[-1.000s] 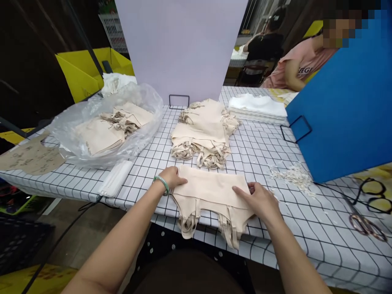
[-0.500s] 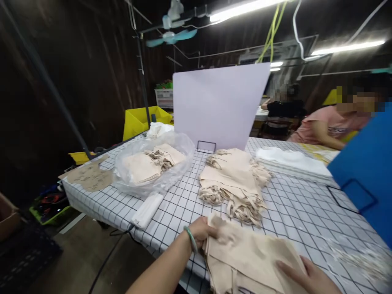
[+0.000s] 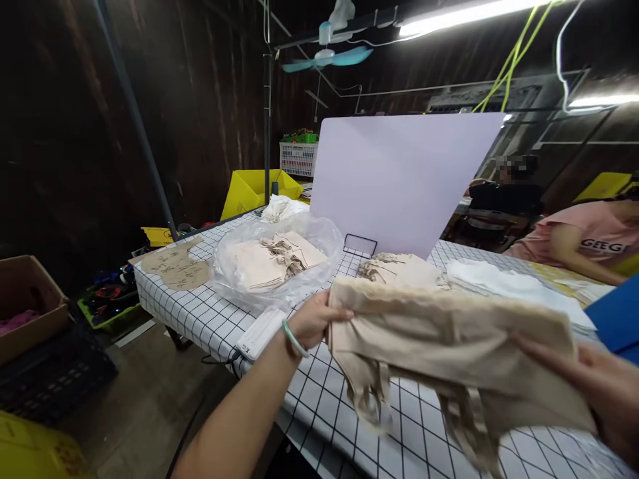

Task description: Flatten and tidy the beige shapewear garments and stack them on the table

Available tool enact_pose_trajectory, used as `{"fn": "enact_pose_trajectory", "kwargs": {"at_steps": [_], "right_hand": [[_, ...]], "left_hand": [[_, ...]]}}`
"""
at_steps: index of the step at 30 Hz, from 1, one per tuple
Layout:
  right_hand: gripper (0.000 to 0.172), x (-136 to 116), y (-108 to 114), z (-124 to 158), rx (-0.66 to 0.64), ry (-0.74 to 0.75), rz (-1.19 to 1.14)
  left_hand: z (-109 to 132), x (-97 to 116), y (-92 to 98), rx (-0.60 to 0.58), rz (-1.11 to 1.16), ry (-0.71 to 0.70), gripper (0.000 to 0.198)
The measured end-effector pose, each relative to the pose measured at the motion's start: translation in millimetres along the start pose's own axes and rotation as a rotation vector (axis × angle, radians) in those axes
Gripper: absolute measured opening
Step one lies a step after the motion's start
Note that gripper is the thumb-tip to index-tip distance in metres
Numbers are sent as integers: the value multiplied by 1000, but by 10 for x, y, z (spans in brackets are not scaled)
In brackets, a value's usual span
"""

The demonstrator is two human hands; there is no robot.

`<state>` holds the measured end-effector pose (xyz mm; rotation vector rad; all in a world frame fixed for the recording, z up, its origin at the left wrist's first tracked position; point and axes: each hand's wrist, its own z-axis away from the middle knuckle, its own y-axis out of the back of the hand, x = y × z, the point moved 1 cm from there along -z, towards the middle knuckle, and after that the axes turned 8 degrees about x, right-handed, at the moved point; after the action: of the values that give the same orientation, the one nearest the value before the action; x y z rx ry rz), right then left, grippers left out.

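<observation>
Head view: the left hand (image 3: 313,322) and right hand (image 3: 612,389) pinch opposite ends of the beige garments (image 3: 439,332), stretched between them above the desk (image 3: 174,318). Risk: unsupported middle layers could slip; loose straps (image 3: 476,409) hanging below the hands could tangle.

Beige fabric bundle (image 3: 424,332), layered, w/ wavy top edge & looped straps (image 3: 474,406) dangling, held up approx. horiz. over checked tabletop (image 3: 319,392); rt. end blurred.

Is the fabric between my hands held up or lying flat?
Held up: left hand and right hand grip the fabric at both ends; straps dangle.
</observation>
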<state>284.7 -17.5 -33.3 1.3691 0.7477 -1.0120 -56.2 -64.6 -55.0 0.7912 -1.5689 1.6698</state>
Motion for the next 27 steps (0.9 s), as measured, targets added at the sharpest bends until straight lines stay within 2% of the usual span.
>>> {"fn": "enact_pose_trajectory", "kwargs": {"at_steps": [1,3,5,7,9,12,16,18,21,24,27], "right_hand": [[48,-378,-87,-91,-12,22,-112],[43,-1114,-347,-288,-80,191,-215],[35,-1727,-693,-508,-179,316,-272],[26,-2175,-1084,-745,-284,362,-297],[25,-2482,-1480,-983,-352,383,-266],[34,-2800,-2042,-1300,-447,451,-130],[49,-3214,-2783,-1629,-667,562,101],[51,-3444,-3205,-1744,-782,623,219],[49,-3697,-3929,-1791,-876,730,427],[42,-3674,-4685,-1645,-919,951,752],[34,-3408,-5327,-1428,-953,1058,944]], "left_hand": [[4,208,25,26,4,-78,45],[12,561,100,102,36,-228,45],[7,797,205,219,95,-346,46],[-25,898,322,342,160,-409,47],[-91,881,430,451,213,-424,48],[-245,734,538,543,262,-404,52],[-494,583,643,622,272,-392,59],[-595,568,746,681,281,-416,63],[-671,541,993,771,290,-490,69],[-667,420,1291,914,268,-438,65],[-626,273,1511,997,320,-370,67]]}}
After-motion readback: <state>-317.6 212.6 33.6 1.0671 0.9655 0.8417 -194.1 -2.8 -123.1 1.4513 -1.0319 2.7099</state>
